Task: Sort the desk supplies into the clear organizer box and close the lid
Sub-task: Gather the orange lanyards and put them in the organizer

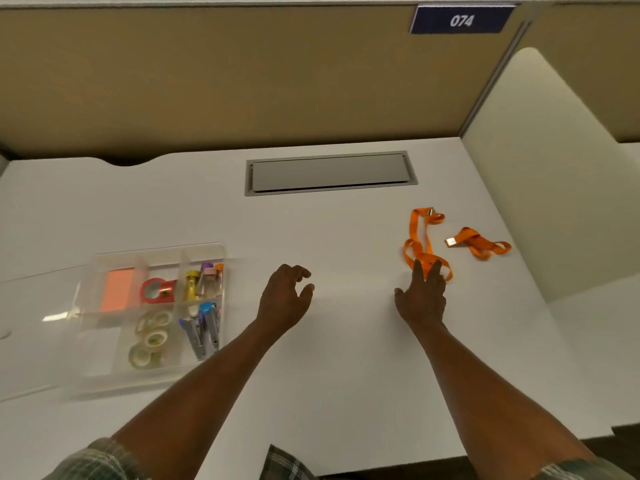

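A white desk (329, 341) seen from above, with 2 bare forearms reaching forward. At the left sits the clear organizer box (159, 259), its lid (38, 341) swung open flat to the left. Its compartments hold a pink sticky-note pad (117, 289), a red tape dispenser (157, 291), 3 clear tape rolls (150, 337), small bottles (204, 280), and staplers (201, 334) lying lengthwise front to back.

At the right lie 2 orange lanyards, well apart from the box. The nearer lanyard (414, 225) stretches front to back, its metal clip at the far end. The farther lanyard (478, 242) lies left to right, clip pointing left.

The right hand (424, 296) has straight, spread fingers over the nearer lanyard's closest loop, grasping nothing; contact cannot be told. The left hand (284, 299) hovers mid-desk, fingers loosely curled, holding nothing.
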